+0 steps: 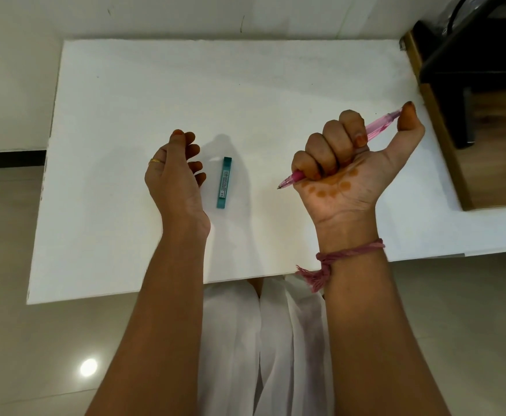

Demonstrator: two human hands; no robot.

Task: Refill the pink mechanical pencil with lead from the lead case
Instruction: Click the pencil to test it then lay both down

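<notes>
My right hand (348,163) is raised above the white table (125,94), fist closed around the pink mechanical pencil (379,126). The pencil's tip points down-left out of the fist, and my thumb rests on its top end. A slim teal lead case (224,182) lies flat on the table between my hands. Just left of the case, my left hand (175,172) hovers with its fingers loosely curled and apart, holding nothing and not touching the case.
A dark piece of furniture (474,55) with a wooden edge stands at the table's right end. The table's near edge (155,291) runs just above my lap. Pale floor tiles lie to the left and below.
</notes>
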